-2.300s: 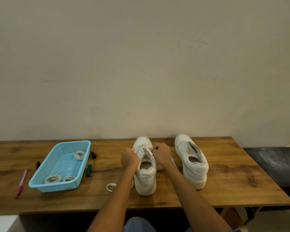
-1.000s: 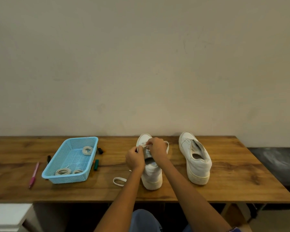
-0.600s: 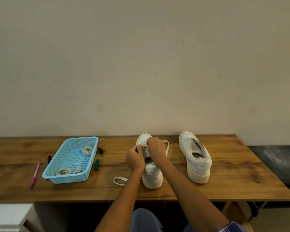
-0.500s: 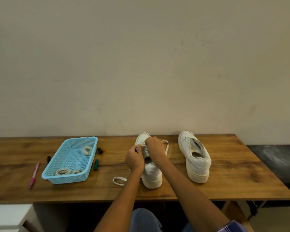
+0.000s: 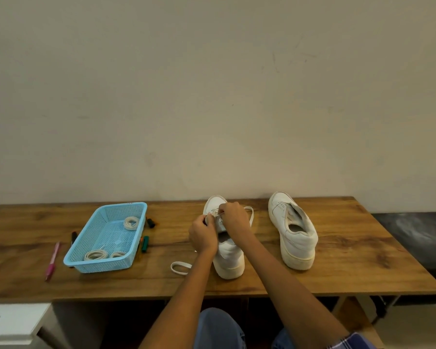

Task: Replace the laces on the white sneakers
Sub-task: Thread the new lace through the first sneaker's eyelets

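Note:
Two white sneakers stand on the wooden table (image 5: 350,268), heels toward me. Over the left sneaker (image 5: 228,258) both my hands work at the eyelets near the toe. My left hand (image 5: 203,235) grips the sneaker's left flap. My right hand (image 5: 234,219) pinches a white lace (image 5: 249,215) at the eyelets; a loop of it shows to the right of my hand. Another loop of the lace (image 5: 179,268) lies on the table left of the heel. The right sneaker (image 5: 293,230) stands apart with no lace and its tongue loose.
A light blue plastic basket (image 5: 86,248) at the left holds three coiled white laces. Markers lie beside the basket's right and left walls, and a pink pen (image 5: 52,260) rests further left. A white surface shows at the bottom left, and a dark bench at the right.
My right hand has shifted from the sneaker's right flap toward the toe eyelets, and a lace loop has appeared beside it. The view has swayed slightly; the sneakers stay in place.

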Available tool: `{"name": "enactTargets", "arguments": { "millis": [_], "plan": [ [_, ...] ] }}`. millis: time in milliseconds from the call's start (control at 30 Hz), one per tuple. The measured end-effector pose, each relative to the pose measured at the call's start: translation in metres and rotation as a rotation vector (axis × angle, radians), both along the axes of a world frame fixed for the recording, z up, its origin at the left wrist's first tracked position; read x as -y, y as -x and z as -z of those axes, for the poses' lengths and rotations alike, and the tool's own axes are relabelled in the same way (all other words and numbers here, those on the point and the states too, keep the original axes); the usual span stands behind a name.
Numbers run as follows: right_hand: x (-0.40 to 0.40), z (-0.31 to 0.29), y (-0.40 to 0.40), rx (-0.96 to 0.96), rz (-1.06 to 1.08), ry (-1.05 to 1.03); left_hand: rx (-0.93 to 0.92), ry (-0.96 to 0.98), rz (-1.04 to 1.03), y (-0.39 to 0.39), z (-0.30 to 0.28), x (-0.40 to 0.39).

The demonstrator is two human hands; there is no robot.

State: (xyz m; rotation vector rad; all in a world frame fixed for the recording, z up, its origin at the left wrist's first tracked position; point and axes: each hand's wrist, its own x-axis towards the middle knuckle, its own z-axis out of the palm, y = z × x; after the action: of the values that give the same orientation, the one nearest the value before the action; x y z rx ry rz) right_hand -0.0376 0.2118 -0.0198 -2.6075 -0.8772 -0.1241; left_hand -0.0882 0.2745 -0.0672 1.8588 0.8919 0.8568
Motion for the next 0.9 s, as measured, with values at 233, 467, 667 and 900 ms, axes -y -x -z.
{"name": "enactTargets", "arguments": {
  "millis": [233,467,667,900],
  "plan": [
    [-0.001,-0.006,0.002,-0.022,0.005,0.014,-0.007,-0.009,0.000,-0.003,0.002,-0.001],
    [-0.002,-0.008,0.006,-0.045,0.002,0.042,-0.097,0.119,0.031,-0.007,0.000,-0.005],
    [-0.003,-0.007,0.006,-0.041,0.014,0.044,-0.072,0.528,0.118,-0.012,-0.008,-0.025],
    [0.010,0.002,0.012,0.033,0.164,0.051,0.293,0.887,-0.114,-0.018,-0.031,-0.023]
  ]
}}
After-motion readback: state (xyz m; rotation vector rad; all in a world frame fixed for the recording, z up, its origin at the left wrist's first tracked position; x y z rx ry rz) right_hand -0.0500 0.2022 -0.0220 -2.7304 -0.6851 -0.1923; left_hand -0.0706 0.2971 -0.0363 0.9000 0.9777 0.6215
